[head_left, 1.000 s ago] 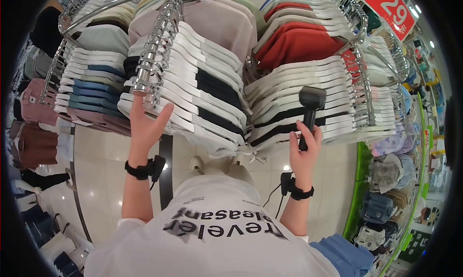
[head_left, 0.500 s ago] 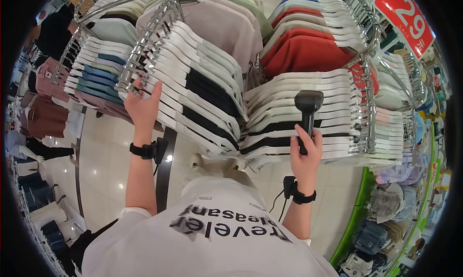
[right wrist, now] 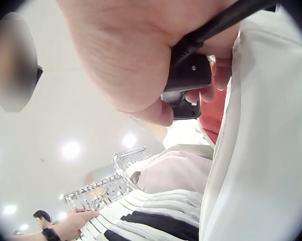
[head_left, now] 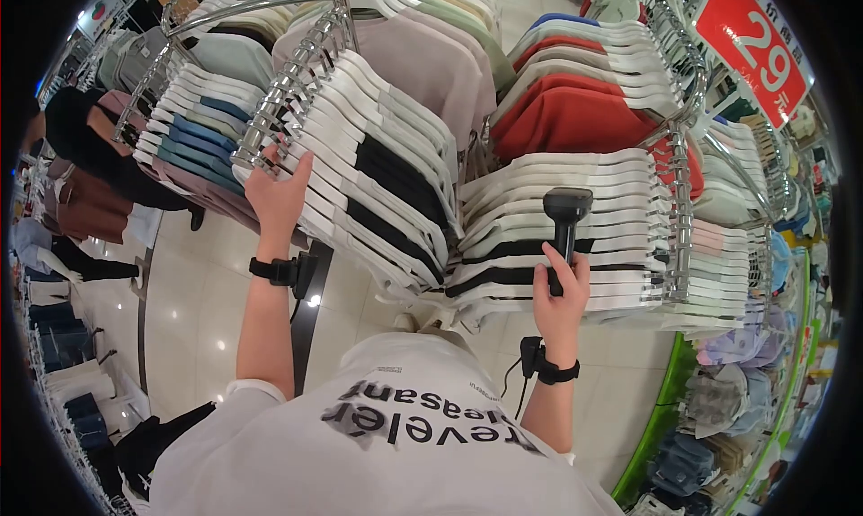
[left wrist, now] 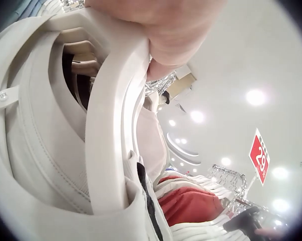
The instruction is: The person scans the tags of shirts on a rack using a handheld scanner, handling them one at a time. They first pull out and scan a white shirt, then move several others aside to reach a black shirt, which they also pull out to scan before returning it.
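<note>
My left hand (head_left: 277, 197) is at the front end of a chrome rail (head_left: 286, 98), its fingers among the hooks. In the left wrist view it lies over the top of a white hanger (left wrist: 108, 135), gripping it near the neck; the fingertips are hidden. A pale shirt (left wrist: 40, 135) hangs from that hanger. My right hand (head_left: 559, 309) holds a black barcode scanner (head_left: 566, 209) upright by its handle, scanner head upward, in front of a row of white and black shirts (head_left: 557, 237). A cable (right wrist: 221, 25) runs past this hand in the right wrist view.
Red shirts (head_left: 575, 111) hang behind, with a red price sign (head_left: 755, 53) at upper right. Blue and green shirts (head_left: 198, 138) are on the left rail. A person in dark clothes (head_left: 99, 156) stands far left. Folded clothes (head_left: 688, 462) line a green-edged shelf at right.
My left hand's spread fingers have drawn in from the rail's end onto the front hanger. The right hand keeps the scanner upright. A person in dark clothes has come into view at left.
</note>
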The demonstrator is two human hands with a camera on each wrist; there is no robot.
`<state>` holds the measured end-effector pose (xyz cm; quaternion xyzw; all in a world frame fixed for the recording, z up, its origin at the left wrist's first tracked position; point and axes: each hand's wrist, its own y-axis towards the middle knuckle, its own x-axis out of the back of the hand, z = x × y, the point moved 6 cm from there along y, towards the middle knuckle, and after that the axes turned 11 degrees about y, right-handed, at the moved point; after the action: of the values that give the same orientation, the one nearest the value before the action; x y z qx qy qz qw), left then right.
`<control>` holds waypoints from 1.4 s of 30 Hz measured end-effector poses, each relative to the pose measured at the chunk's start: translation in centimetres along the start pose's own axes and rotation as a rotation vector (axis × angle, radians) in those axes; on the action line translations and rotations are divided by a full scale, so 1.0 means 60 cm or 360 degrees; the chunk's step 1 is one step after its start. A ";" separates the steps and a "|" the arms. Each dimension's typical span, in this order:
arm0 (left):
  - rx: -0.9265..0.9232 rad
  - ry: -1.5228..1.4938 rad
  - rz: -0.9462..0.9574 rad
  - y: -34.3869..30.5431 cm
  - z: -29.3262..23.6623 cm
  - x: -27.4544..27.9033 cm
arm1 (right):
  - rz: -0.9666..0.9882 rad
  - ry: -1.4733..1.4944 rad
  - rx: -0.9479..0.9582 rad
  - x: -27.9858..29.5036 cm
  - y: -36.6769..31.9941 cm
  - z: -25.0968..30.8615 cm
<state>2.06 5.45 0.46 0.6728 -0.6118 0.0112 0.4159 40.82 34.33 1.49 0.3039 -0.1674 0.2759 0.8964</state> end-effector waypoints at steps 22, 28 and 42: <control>-0.0155 0.0258 -0.0063 0.001 -0.010 0.011 | -0.0118 -0.0483 0.0045 0.059 -0.067 0.001; -0.0025 0.0242 0.0071 0.003 -0.007 0.010 | -0.0227 -0.0725 0.0182 0.128 -0.067 0.008; -0.0107 0.0451 -0.0059 -0.017 -0.040 0.048 | 0.0133 -0.0800 0.0192 0.164 -0.003 -0.019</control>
<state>4.80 4.37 2.97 0.6612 -0.5344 0.0779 0.5207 48.86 38.77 5.16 0.4086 -0.3806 0.2381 0.7947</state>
